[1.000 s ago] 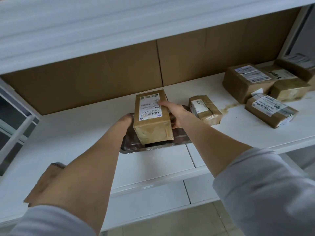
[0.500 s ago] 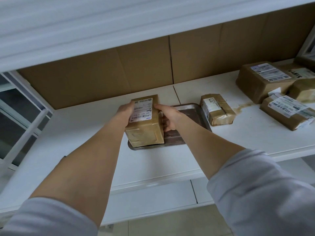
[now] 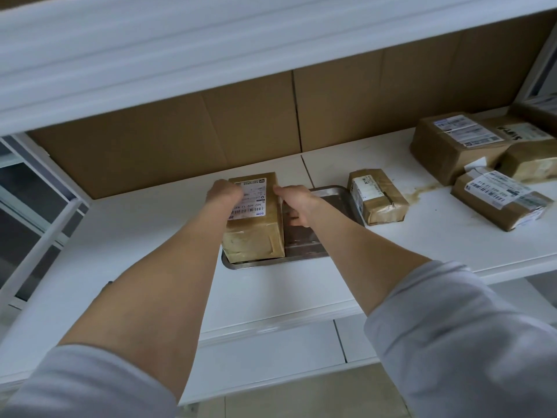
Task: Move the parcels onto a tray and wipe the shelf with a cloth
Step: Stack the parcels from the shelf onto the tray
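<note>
The white shelf (image 3: 135, 236) has a broad bare strip between its front edge and the metal tray (image 3: 304, 241), and more bare surface runs from the tray's left end out to the side rail. The tray's right half is uncovered. Just beside its far right corner sits a small parcel (image 3: 376, 197), close against the rim. Farther right, past a brown stain (image 3: 422, 191), a cluster of parcels (image 3: 461, 146) crowds that end of the shelf. Behind everything stands a cardboard back wall (image 3: 180, 131), and the upper shelf (image 3: 211, 55) overhangs low, leaving little height.

Compared with 1 second ago, the brown parcel (image 3: 256, 233) has gone from over the tray's middle to its left end, where it now sits in the front-left corner.

The 2 hands both hold this parcel. The left hand (image 3: 224, 193) curls round its far left top edge. The right hand (image 3: 297, 203) sets its thumb on the top right edge, with its fingers running down the right side towards the tray floor.
</note>
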A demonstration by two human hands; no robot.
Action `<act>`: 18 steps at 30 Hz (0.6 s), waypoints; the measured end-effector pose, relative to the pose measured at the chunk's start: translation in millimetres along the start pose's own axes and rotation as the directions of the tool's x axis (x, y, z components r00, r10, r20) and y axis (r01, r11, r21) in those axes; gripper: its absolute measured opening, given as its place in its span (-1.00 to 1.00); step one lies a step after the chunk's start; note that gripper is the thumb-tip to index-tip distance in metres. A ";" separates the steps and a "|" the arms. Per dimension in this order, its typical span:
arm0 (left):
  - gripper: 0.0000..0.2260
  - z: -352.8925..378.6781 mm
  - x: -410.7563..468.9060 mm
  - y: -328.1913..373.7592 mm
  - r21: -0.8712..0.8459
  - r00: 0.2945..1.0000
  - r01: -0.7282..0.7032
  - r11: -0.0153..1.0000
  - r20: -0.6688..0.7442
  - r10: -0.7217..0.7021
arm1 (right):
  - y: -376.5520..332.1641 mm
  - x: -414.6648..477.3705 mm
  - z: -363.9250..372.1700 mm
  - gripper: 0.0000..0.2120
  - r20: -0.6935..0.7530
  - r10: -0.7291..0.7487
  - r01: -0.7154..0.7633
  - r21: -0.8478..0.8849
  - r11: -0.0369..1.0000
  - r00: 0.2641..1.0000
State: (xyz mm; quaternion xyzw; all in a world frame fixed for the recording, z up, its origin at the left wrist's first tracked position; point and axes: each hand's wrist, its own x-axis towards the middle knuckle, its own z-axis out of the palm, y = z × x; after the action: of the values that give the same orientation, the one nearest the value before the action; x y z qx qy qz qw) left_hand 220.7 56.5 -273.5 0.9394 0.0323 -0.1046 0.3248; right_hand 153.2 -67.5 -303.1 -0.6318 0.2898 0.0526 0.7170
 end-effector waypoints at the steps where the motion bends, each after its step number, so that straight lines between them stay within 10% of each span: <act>1: -0.72 1.0 0.1 3.6 0.022 1.000 -0.016 1.000 -0.024 0.017 | -2.0 -0.6 -3.1 -0.54 -0.028 -0.012 0.012 -0.008 1.000 1.000; 18: -0.78 89.5 -52.5 119.5 -0.004 0.898 -0.435 0.900 0.067 0.434 | -21.1 -14.3 -121.3 -0.61 -0.389 -0.121 0.109 -0.052 0.993 0.913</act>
State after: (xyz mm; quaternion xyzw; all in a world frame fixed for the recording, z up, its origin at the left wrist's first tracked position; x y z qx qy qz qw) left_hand 169.2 -92.4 -258.5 0.9207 -0.1896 -0.0607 0.3357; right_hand 108.3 -181.1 -281.8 -0.6560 0.3887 -0.1126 0.6371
